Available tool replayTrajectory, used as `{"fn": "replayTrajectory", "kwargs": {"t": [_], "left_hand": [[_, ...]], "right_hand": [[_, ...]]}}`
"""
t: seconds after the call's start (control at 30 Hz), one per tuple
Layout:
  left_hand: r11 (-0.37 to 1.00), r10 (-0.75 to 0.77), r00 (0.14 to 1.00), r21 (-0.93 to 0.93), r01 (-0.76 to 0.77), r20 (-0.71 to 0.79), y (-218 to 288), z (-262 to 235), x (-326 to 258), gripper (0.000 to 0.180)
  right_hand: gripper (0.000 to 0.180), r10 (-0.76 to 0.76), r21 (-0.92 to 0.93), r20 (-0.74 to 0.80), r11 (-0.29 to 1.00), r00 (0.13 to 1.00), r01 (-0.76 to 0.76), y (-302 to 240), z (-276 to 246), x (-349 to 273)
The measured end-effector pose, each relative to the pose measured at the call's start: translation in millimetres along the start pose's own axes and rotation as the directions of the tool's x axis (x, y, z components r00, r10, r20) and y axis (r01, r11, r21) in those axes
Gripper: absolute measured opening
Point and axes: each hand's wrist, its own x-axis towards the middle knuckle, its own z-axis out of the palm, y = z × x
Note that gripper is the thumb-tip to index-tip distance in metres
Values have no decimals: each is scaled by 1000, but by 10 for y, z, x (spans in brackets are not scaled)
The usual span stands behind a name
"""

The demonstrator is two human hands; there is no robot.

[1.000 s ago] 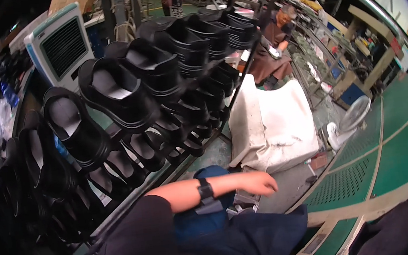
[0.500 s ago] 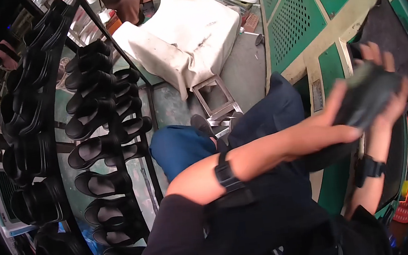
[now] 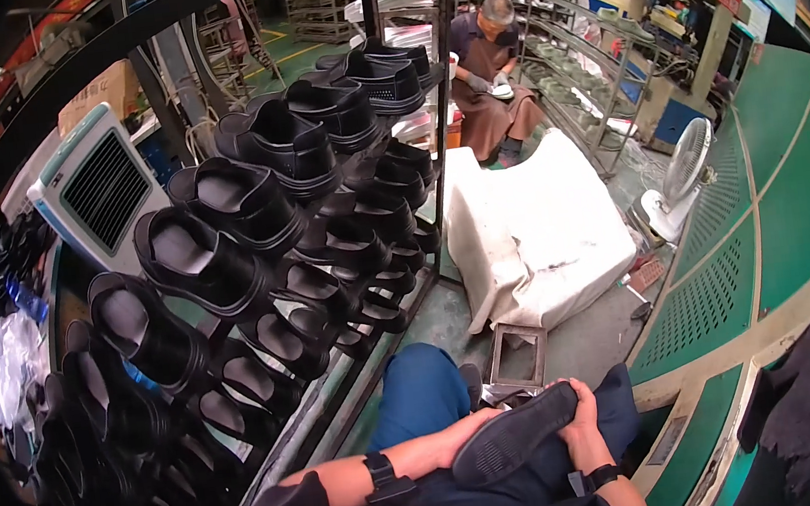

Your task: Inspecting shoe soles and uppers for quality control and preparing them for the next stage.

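Both hands held one black shoe (image 3: 514, 433) over the lap, sole up. Its long axis ran from lower left to upper right, one end near the left hand (image 3: 454, 437), the other at the right hand (image 3: 580, 423). The sole was dark with a fine tread pattern. The left hand was closed under the lower end; the right hand gripped the upper end. Many black shoes stood on the rack (image 3: 224, 244) to the left. A white sack (image 3: 533, 238) lay ahead.

left hand (image 3: 456, 437) curled, forearm across lap | right hand (image 3: 584, 422) closed, wrist bent | both wrists banded
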Motion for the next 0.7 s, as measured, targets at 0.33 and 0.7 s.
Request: {"fn": "replayTrajectory", "kwargs": {"t": [0.33,0.7], "left_hand": [[735,182,943,675,58,-278,618,519,750,54],[767,204,938,641,25,-280,589,291,1003,66]], "right_hand": [[22,-112,-299,86,945,990,133,-80,-101,109],[16,-90,-367,125,921,988,130,-67,109,14]]}}
